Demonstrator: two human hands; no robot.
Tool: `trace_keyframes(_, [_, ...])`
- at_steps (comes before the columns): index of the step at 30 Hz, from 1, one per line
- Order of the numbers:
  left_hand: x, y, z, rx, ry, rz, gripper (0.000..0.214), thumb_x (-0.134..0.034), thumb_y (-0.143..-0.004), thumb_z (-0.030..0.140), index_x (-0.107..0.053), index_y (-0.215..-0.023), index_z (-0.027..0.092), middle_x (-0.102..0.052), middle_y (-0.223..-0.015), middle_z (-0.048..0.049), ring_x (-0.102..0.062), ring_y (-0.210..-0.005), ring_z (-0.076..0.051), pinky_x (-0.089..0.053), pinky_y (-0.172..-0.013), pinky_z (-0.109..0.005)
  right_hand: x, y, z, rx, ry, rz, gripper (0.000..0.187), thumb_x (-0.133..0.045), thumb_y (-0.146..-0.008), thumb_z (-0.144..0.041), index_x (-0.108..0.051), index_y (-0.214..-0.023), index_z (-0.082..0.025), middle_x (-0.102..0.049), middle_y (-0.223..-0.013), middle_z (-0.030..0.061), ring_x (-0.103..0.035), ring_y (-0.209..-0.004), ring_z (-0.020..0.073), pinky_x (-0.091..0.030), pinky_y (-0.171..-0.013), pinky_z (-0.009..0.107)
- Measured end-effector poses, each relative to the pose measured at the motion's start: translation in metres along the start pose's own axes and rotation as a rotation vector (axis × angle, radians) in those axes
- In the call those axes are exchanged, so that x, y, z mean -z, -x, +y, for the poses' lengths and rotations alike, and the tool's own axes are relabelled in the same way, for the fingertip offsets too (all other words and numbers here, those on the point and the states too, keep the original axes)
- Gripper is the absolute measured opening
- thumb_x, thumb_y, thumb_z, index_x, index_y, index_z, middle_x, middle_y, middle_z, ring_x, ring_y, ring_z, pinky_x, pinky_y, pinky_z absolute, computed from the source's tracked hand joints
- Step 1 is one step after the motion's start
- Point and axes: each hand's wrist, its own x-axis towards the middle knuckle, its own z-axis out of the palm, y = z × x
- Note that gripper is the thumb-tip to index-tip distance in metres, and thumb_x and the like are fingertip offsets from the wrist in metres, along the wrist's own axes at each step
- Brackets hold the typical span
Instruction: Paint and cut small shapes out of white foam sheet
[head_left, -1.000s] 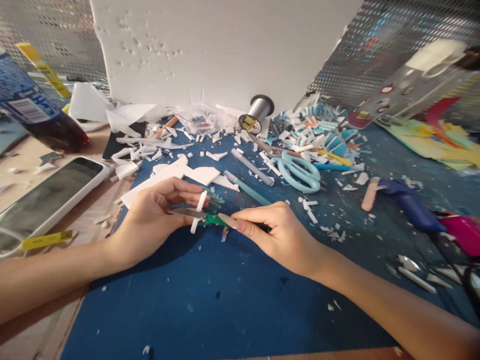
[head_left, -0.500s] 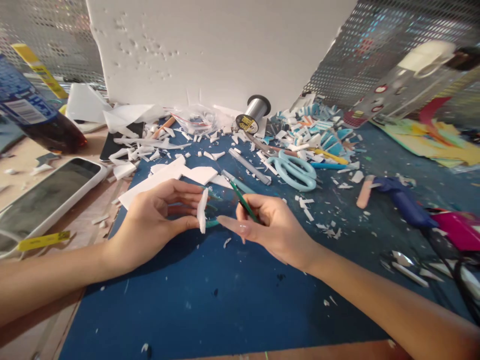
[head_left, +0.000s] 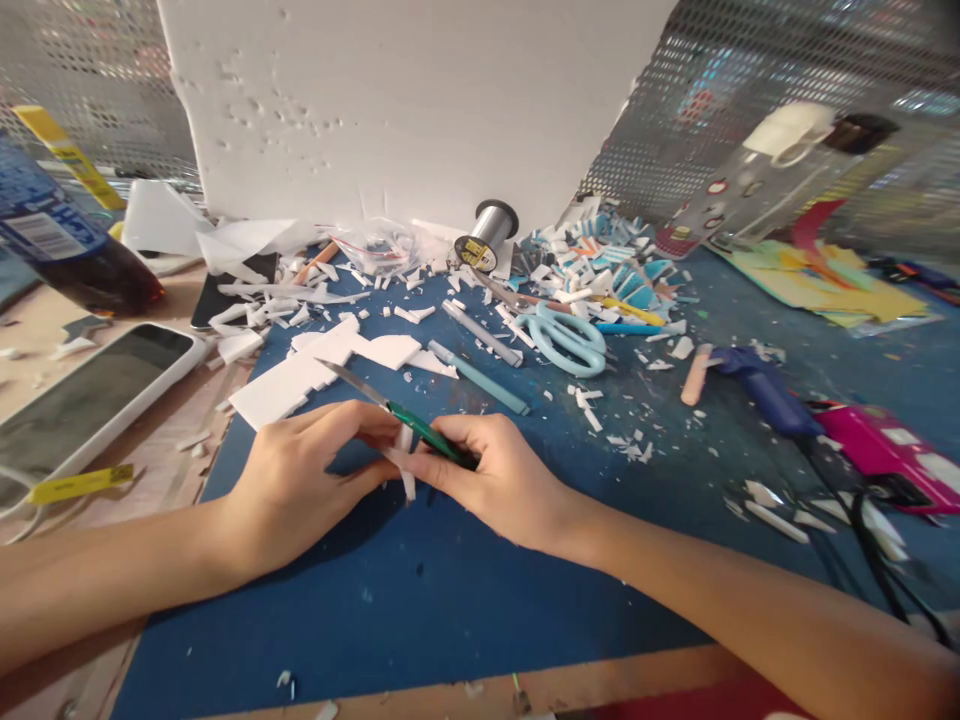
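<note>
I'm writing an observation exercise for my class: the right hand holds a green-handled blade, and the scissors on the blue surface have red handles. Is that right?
Not quite: the head view shows the scissors on the blue surface have light blue handles. The right hand does hold a green-handled blade.

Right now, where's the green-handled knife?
Just left of centre in the head view: the green-handled knife is in the right hand, its blade pointing up and left past the left hand, toward the white pieces.
</note>
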Motion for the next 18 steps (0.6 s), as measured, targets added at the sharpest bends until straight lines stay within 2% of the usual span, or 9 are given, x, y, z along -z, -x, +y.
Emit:
trace_keyframes(3, [0.000,0.000,0.001,0.008,0.020,-0.002,0.007,-0.068,-0.080,0.021,-0.067,-0.078,0.028,-0.078,-0.073,0.0036,-0.075,-0.062,-0.017,-0.058,-0.061,-0.020,-0.001,0.002,-0.002,-0.005,0.016,0.002,0.039,-0.073,-0.084,-0.050,-0.062,-0.069,-0.016,-0.052,-0.059,-0.0051,-0.044,-0.057,0.0084,-0.031,-0.054,0.023])
trace_keyframes(6, [0.000,-0.002,0.002,0.066,0.039,-0.036,0.010,-0.067,-0.078,0.024,-0.065,-0.069,0.028,-0.077,-0.071,0.0022,-0.074,-0.063,-0.019,-0.057,-0.059,-0.023,-0.003,0.004,-0.003,0.035,0.058,0.013,0.042,-0.067,-0.089,-0.051,-0.059,-0.066,-0.017,-0.047,-0.054,-0.0061,-0.043,-0.053,0.0080,-0.031,-0.054,0.024])
trace_keyframes(9, [0.001,-0.004,0.003,0.132,0.103,-0.069,0.009,-0.067,-0.076,0.025,-0.066,-0.068,0.029,-0.078,-0.072,0.0012,-0.074,-0.064,-0.020,-0.058,-0.061,-0.024,-0.004,0.004,-0.002,0.080,0.050,-0.003,0.041,-0.065,-0.091,-0.050,-0.058,-0.067,-0.017,-0.051,-0.058,-0.0046,-0.046,-0.055,0.0087,-0.034,-0.055,0.024])
trace_keyframes(13, [0.001,-0.005,0.004,0.161,0.170,-0.104,0.005,-0.067,-0.077,0.024,-0.070,-0.078,0.028,-0.079,-0.077,0.0003,-0.075,-0.068,-0.019,-0.059,-0.069,-0.024,-0.002,0.003,0.002,0.108,0.047,0.000,0.041,-0.063,-0.092,-0.051,-0.061,-0.069,-0.017,-0.054,-0.060,-0.0026,-0.048,-0.056,0.0098,-0.037,-0.056,0.024])
trace_keyframes(15, [0.001,-0.007,0.003,0.173,0.185,-0.127,0.009,-0.068,-0.078,0.026,-0.071,-0.086,0.026,-0.079,-0.079,-0.0007,-0.075,-0.070,-0.019,-0.059,-0.070,-0.025,0.000,0.004,0.004,0.118,0.013,-0.002,0.045,-0.058,-0.095,-0.054,-0.059,-0.069,-0.018,-0.053,-0.055,-0.0032,-0.049,-0.051,0.0093,-0.039,-0.053,0.023])
trace_keyframes(18, [0.005,-0.014,-0.002,0.218,0.155,-0.113,0.021,-0.072,-0.077,0.030,-0.072,-0.097,0.025,-0.079,-0.083,-0.0028,-0.075,-0.074,-0.021,-0.059,-0.073,-0.028,0.002,0.008,0.006,0.006,-0.108,-0.055,0.052,-0.048,-0.096,-0.063,-0.049,-0.066,-0.020,-0.047,-0.043,-0.0063,-0.046,-0.035,0.0083,-0.035,-0.038,0.021])
